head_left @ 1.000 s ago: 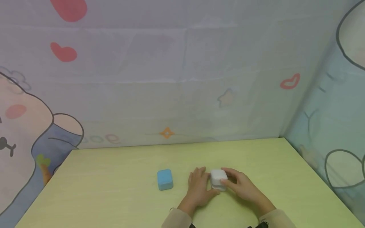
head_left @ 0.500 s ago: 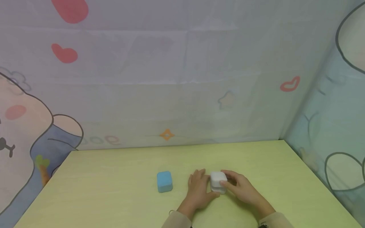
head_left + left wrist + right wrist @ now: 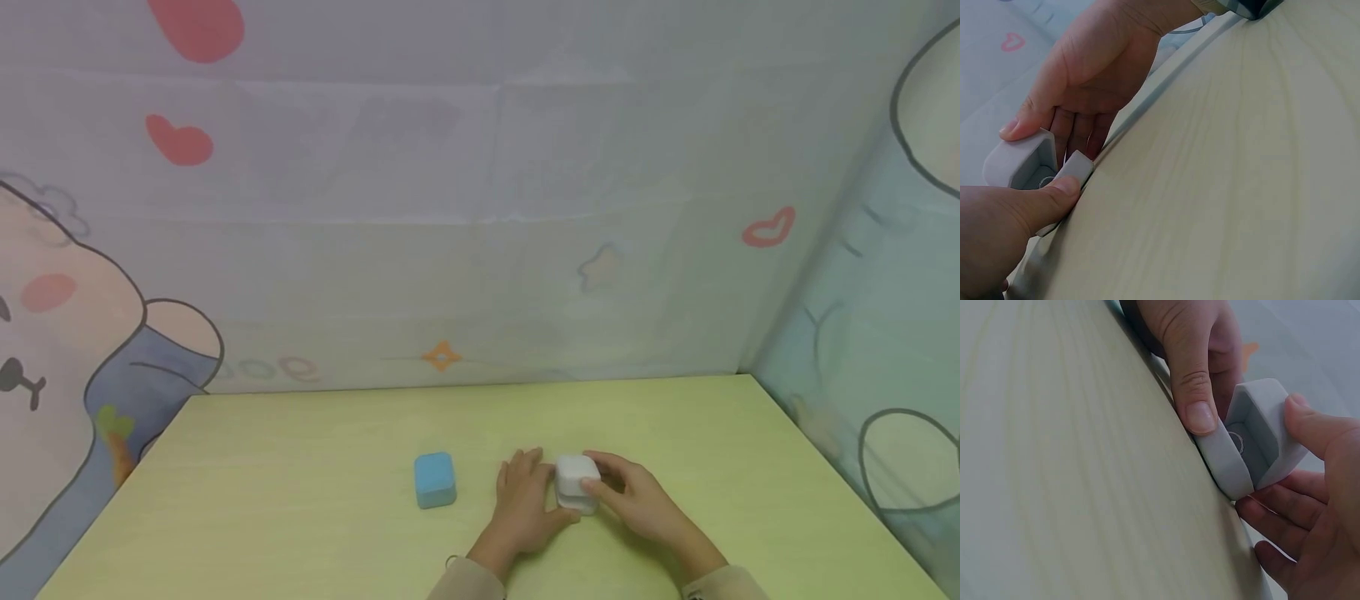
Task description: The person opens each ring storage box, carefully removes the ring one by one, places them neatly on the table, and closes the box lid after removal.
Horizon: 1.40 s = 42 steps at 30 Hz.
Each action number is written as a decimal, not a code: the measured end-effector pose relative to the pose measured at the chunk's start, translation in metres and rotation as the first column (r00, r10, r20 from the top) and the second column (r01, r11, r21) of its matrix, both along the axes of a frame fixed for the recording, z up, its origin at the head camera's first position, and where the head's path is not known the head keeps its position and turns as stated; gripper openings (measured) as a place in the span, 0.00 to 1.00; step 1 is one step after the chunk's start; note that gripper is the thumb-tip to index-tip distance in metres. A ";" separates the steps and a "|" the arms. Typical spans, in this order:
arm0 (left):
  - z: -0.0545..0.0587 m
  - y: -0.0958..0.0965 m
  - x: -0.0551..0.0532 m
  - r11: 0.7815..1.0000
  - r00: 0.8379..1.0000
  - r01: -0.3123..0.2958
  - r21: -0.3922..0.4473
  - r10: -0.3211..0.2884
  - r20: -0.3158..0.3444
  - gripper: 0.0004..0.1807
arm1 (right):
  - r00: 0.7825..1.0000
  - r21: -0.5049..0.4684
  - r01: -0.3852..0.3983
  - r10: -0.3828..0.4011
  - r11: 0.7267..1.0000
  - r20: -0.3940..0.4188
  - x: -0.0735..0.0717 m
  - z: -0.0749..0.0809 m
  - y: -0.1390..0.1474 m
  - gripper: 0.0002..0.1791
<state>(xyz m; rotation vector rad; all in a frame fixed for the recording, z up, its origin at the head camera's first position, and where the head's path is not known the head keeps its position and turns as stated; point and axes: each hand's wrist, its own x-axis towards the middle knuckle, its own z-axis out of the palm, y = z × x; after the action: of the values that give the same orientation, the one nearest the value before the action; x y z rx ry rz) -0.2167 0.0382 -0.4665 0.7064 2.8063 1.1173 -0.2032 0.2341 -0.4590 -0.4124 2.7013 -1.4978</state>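
Note:
A small white ring box (image 3: pixel 576 473) stands on the table at right of centre, its lid tilted partway up. A thin ring (image 3: pixel 1239 442) shows inside it in the right wrist view. My left hand (image 3: pixel 522 502) holds the base (image 3: pixel 1225 453), thumb pressed on its front edge. With thumb and fingers my right hand (image 3: pixel 636 498) grips the raised lid (image 3: pixel 1017 156) from the right side. Left of both hands sits a small blue rounded box (image 3: pixel 435 480), untouched.
The pale wood-grain table (image 3: pixel 300 467) reaches back to a printed cloth backdrop (image 3: pixel 375 208) with hearts and cartoon figures. Another printed cloth panel (image 3: pixel 870 333) stands along the right side.

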 end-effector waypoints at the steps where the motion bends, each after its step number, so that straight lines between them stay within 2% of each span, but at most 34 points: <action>1: 0.000 0.000 0.000 1.000 1.000 0.001 -0.001 -0.001 0.002 0.33 | 1.000 0.000 0.003 -0.003 1.000 0.004 0.000 0.000 0.000 0.31; 31: 0.001 0.001 0.000 1.000 1.000 -0.006 -0.004 0.006 0.012 0.32 | 0.999 -0.007 0.028 -0.028 1.000 0.032 0.003 0.005 -0.004 0.31; 42: 0.000 0.000 -0.001 1.000 1.000 -0.001 0.000 0.001 0.013 0.32 | 0.997 -0.004 0.072 -0.072 0.997 0.021 0.001 0.005 -0.006 0.30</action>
<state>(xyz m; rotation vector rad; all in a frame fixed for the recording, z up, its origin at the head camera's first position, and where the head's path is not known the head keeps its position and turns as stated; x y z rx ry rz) -0.2173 0.0383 -0.4667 0.6955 2.7960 1.1185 -0.2018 0.2282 -0.4535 -0.3010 2.7248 -1.5165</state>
